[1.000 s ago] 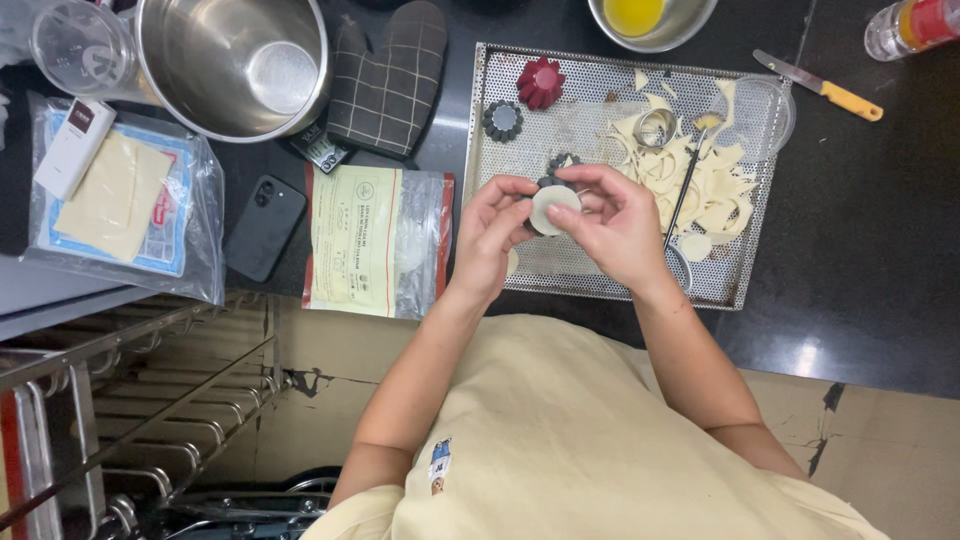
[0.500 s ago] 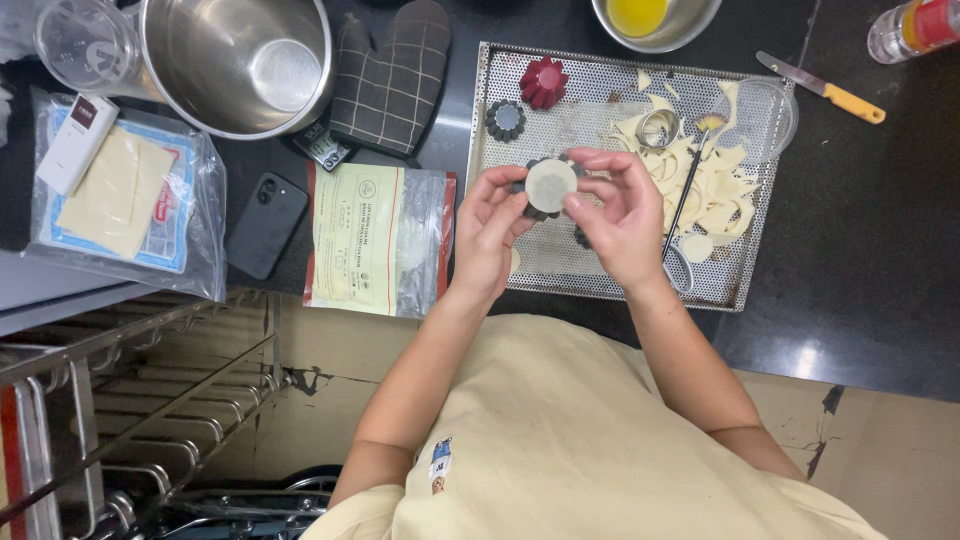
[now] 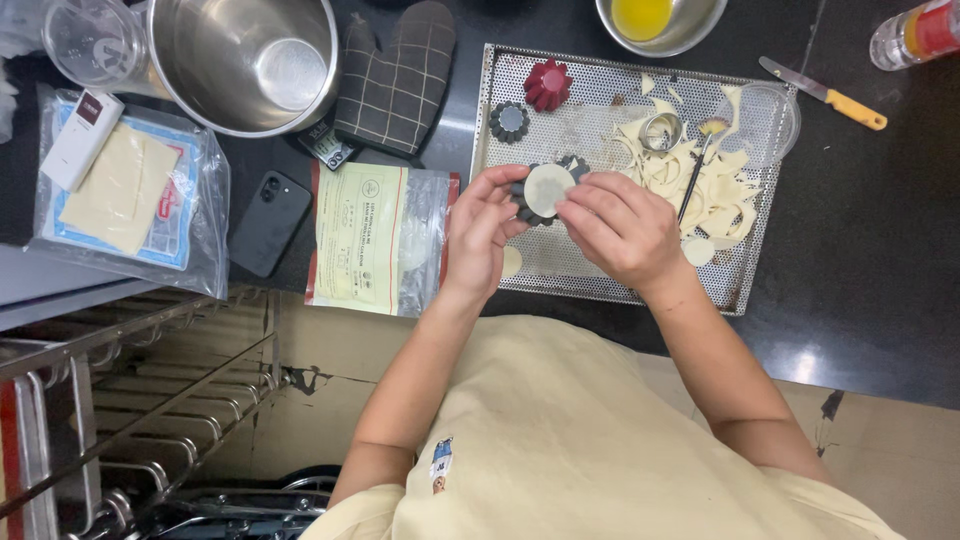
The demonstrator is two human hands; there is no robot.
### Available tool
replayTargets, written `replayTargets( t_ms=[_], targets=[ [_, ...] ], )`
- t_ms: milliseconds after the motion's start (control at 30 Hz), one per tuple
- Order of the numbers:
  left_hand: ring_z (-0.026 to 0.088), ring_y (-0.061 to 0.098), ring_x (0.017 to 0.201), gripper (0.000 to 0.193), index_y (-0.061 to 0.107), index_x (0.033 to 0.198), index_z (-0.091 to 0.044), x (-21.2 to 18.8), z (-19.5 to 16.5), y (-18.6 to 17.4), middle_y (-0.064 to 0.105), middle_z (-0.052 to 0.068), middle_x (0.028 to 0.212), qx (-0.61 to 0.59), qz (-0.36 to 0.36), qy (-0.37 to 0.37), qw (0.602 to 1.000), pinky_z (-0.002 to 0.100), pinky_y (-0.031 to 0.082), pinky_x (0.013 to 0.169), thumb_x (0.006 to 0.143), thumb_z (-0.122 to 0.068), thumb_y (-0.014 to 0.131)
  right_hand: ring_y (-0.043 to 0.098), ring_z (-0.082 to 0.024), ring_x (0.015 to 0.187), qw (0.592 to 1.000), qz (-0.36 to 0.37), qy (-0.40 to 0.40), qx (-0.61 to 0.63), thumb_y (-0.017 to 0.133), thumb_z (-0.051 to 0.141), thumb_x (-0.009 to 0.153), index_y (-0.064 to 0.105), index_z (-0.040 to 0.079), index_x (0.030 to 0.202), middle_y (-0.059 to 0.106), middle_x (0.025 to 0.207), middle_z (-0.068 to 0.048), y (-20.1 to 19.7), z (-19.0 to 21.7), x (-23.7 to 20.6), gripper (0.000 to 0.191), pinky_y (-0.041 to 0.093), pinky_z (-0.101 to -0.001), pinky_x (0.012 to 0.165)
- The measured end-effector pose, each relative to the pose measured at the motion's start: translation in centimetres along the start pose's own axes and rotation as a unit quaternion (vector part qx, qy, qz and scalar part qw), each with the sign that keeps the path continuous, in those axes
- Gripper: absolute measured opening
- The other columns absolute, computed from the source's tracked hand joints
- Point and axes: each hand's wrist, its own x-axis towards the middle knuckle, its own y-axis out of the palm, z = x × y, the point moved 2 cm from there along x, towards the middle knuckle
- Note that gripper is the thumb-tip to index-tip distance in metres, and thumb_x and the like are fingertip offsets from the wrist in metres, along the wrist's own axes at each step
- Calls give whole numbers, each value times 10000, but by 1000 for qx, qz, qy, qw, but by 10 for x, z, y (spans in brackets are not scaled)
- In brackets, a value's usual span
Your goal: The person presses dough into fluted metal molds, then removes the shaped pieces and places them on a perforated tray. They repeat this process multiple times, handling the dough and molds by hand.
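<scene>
Both hands' fingers [image 3: 500, 190] grasp a dough-lined mould [image 3: 545, 190] over the tray [image 3: 600, 275], scraps [image 3: 700, 185] beside.

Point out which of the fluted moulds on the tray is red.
The red fluted mould at the tray's far edge; the other loose one, the dark mould beside it, is dark grey, like the one in the hands.

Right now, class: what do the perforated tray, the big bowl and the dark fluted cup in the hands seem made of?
Perforated tray: dull grey metal, rows of punched holes. Big bowl: steel, probably stainless, with brushed, reflective walls. Dark fluted cup, held by left hand and right hand: matte dark grey, possibly silicone; mostly covered by a pale dough round.
</scene>
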Motion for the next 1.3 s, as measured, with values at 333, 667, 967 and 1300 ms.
replayTargets(
  t_ms=[333, 667, 967, 1300],
  targets=[
    [132, 625, 1086, 406, 541, 1324, 24, -2, 8, 7, 633, 103, 1208, 53, -22, 46, 997, 241, 530, 867, 954, -41, 694, 715, -332, 1001, 998, -49, 13, 29, 842, 36, 786, 703, 54, 1062, 663, 1049, -102, 9, 3, -8, 310, 615, -405, 780],
    [187, 614, 1180, 443, 526, 1299, 54, 1, 10, 10, 620, 142, 1226, 59, -7, 85, 995, 309, 502, 1039, 905, 51, 727, 721, -332, 1007, 997, -67, 32, 25, 866, 23, 774, 732, 89, 1086, 634, 1072, -100, 14, 8, -13, 346, 619, -401, 812],
    [182, 608, 1177, 430, 537, 1291, 45, -1, 8, 12, 622, 137, 1222, 69, -4, 88, 994, 304, 496, 1041, 904, 61, 725, 706, -335, 998, 995, -70, 53, 36, 873, 83, 764, 747, 107, 1087, 632, 1058, -109, 13, 13, -14, 348, 618, -413, 831],
    [167, 628, 1143, 370, 543, 1282, 20, 0, 10, 9, 628, 119, 1217, 23, -9, 66, 997, 291, 531, 965, 946, 28, 699, 693, -325, 972, 995, -72, 56, 39, 857, 77, 787, 752, 111, 1062, 626, 1044, -102, 12, 16, -11, 297, 608, -404, 805]
  ],
)
